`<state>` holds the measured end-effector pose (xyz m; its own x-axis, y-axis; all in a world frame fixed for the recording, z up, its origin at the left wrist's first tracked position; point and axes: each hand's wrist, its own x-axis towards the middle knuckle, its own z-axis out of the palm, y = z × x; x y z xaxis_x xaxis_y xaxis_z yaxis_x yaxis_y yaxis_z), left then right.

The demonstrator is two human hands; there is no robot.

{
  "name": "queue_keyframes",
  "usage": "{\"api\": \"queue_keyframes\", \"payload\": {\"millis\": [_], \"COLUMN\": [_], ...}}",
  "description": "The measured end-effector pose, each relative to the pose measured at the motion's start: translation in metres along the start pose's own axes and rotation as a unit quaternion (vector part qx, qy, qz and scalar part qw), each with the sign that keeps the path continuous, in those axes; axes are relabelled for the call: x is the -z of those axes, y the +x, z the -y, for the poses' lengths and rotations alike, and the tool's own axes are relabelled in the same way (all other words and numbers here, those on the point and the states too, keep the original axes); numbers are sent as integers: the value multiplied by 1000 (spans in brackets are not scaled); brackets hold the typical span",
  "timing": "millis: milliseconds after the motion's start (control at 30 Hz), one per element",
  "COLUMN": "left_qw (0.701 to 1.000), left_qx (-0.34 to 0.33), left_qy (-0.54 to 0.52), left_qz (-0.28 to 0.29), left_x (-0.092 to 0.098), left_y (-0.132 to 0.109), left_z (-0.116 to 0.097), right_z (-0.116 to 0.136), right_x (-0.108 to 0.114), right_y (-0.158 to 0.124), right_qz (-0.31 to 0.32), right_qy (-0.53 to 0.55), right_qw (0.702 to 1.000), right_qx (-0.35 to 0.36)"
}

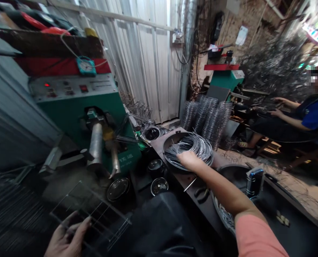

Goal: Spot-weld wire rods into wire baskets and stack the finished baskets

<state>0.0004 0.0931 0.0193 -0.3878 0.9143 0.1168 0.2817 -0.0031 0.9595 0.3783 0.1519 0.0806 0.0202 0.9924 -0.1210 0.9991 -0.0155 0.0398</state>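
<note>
My left hand point(68, 237) is at the bottom left, fingers curled around the near corner of a wire grid frame point(92, 212) that it holds over my lap. My right hand point(189, 159) reaches forward to a round black tray point(172, 141) that holds a pile of thin wire rings point(193, 146). Its fingers are bent down into the rings, and what they grip is hidden. The green welding machine point(81, 117) with its two metal electrode arms point(96, 142) stands in front of me, left of the tray.
Small metal bowls point(159, 185) sit on the dark bench. Stacks of wire rings point(207, 117) stand behind the tray. A lighter point(254, 182) and pliers point(203, 194) lie at the right. A seated person in blue point(308, 114) works at the far right.
</note>
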Motion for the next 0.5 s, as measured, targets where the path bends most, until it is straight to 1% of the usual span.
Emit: {"api": "queue_keyframes", "payload": {"millis": [67,133,200,233,267,300,367,433,500], "left_qw": [999,998,997,996,995,994,991,989,986], "left_qx": [43,57,55,54,50,44,19,-10,-26], "left_qy": [-6,-19,-36,-48,-63,-79,-108,-127,-140], "left_qz": [20,35,42,49,54,59,70,81,88], "left_x": [1,4,7,9,9,9,9,7,7], "left_y": [-1,2,7,10,13,15,17,18,22], "left_z": [-13,-20,-19,-15,-11,-6,4,9,9], "right_z": [-6,-12,-13,-10,-6,1,17,35,53], "right_x": [22,45,69,80,91,101,114,115,104], "right_y": [-11,-19,-29,-35,-41,-47,-55,-56,-48], "right_qz": [-6,0,-16,-38,-68,-99,-142,-152,-137], "right_qy": [-30,-58,-89,-96,-92,-75,-7,83,160], "right_qw": [999,996,993,992,993,992,985,963,937], "right_qx": [-24,-61,-76,-67,-42,-4,99,208,279]}}
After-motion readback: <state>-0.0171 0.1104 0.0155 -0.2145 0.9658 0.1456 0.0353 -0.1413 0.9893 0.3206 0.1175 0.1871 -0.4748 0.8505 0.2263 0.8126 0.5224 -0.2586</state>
